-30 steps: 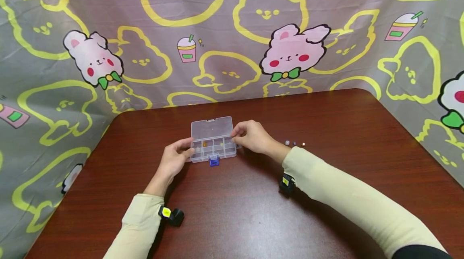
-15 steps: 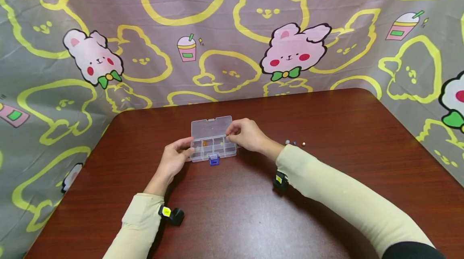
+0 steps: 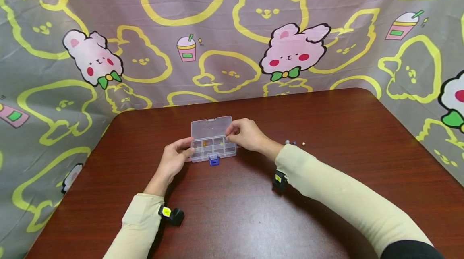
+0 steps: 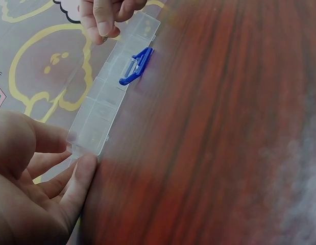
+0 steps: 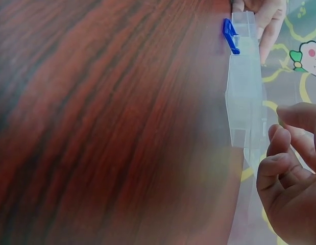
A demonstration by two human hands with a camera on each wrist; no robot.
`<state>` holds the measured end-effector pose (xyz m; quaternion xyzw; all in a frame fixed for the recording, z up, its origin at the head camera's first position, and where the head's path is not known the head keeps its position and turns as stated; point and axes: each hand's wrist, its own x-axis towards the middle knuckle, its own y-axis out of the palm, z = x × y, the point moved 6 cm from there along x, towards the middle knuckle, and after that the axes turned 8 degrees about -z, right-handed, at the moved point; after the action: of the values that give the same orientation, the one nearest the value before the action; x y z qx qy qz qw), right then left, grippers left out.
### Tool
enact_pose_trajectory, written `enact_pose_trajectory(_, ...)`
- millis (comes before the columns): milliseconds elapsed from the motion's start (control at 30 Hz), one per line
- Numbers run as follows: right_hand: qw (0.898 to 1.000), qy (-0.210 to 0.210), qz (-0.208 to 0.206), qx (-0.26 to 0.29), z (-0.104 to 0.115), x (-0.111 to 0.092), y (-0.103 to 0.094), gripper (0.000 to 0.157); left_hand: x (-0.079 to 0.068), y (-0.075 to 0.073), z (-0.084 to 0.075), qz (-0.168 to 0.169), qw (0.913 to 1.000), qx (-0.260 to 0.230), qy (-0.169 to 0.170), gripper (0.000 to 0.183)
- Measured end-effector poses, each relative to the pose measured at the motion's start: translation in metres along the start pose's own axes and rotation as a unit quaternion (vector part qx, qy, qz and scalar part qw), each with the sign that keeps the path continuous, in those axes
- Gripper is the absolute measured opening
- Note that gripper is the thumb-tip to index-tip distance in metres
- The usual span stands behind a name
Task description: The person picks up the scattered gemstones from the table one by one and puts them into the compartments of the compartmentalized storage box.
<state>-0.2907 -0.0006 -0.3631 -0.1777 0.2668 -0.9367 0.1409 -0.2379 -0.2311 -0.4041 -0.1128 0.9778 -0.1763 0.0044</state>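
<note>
A clear plastic compartment box (image 3: 214,154) stands on the table with its lid (image 3: 211,128) raised at the back and a blue latch (image 3: 214,160) hanging at the front. My left hand (image 3: 174,158) grips its left end between thumb and fingers. Over the back right compartment, my right hand (image 3: 250,135) pinches something tiny, like a small bead (image 4: 104,39), mostly hidden by the fingertips. An orange bead (image 3: 204,144) lies in a back compartment left of the middle, and a pale yellowish bead (image 3: 221,143) in another further right.
Three small beads lie on the brown table (image 3: 232,210) beyond my right wrist: a pale one (image 3: 287,142), a dark one (image 3: 295,143) and a whitish one (image 3: 303,144). A cartoon-printed curtain (image 3: 224,21) hangs behind the table and along its sides.
My right hand has moved slightly left, from the box's right edge to over the back right compartment, and then held nearly still. My left hand and the box have stayed put.
</note>
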Motion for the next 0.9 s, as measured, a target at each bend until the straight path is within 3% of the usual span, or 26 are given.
enact_pose_trajectory(900,0.999,0.003,-0.007,-0.034,-0.019,-0.018,-0.025,0.006,0.0,0.0,0.001,0.003,1.0,0.001,0.001,0.04)
